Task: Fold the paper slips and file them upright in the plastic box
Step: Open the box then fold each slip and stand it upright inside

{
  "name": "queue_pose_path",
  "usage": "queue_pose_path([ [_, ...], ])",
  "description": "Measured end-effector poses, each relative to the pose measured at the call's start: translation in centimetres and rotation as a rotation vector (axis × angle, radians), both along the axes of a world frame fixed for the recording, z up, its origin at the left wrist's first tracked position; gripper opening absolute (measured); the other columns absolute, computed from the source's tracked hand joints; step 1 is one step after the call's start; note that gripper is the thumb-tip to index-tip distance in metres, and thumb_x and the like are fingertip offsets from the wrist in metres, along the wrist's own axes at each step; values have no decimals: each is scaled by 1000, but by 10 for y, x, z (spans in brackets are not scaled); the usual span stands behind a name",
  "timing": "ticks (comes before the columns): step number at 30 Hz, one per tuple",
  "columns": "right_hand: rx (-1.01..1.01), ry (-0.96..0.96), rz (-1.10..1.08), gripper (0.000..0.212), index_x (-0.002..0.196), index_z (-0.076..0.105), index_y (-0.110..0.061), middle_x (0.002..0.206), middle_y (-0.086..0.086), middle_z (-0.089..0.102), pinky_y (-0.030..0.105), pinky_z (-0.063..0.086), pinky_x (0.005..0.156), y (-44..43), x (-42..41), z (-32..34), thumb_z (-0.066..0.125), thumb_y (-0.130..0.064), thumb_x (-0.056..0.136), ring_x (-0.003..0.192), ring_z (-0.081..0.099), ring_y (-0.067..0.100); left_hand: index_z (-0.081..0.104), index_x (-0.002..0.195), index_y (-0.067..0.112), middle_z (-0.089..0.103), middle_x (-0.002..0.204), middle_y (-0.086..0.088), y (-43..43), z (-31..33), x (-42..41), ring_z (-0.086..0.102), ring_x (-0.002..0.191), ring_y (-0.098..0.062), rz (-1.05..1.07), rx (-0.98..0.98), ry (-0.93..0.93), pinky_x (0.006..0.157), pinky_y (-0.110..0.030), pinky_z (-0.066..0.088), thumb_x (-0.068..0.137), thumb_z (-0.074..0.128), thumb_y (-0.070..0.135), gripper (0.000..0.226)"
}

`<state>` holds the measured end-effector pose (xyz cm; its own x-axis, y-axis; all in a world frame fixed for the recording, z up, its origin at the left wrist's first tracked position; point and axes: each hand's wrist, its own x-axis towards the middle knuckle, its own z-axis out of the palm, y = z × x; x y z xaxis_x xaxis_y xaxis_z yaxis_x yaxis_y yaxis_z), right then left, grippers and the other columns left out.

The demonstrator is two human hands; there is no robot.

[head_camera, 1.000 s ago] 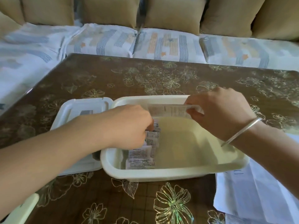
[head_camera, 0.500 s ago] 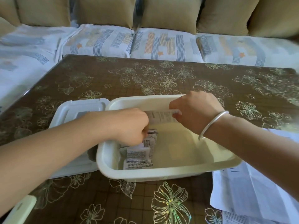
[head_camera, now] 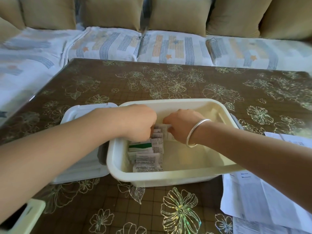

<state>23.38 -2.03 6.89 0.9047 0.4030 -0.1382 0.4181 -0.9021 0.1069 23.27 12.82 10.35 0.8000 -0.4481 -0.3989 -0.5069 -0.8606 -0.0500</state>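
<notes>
White folded slip (head_camera: 165, 128) now lower in plastic box (head_camera: 168, 177), pinched by right hand (head_camera: 181, 128), left hand (head_camera: 138, 122) grip unclear

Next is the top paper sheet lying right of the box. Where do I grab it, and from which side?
Pinch the top paper sheet at its left edge, nearest the plastic box, coming from the box side with the right hand. It lies flat on the table, so only an edge gives a hold, and that edge looks bare.
</notes>
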Motion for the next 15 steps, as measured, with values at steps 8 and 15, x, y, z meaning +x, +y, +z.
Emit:
queue_pose_path([
  [8, -321, -247, 187, 37, 105, 61, -15, 102, 1, 63, 29, 36, 67, 11, -19, 17, 33, -39, 104, 99, 62, 23, 66, 86, 18, 60, 94, -3, 5, 5, -13, 58, 89, -27, -16, -75, -270, 63, -32, 40, 84, 48, 9, 21],
  [15, -146, -193, -52, 22, 102, 59, -10, 98, 10, 62, 31, 37, 61, -2, -20, 34, 42, -2, 93, 96, 62, 31, 69, 89, 31, 64, 101, 9, 21, 16, -16, 59, 92, -21, 42, -282, -303, 69, -31, 39, 82, 48, 7, 33],
])
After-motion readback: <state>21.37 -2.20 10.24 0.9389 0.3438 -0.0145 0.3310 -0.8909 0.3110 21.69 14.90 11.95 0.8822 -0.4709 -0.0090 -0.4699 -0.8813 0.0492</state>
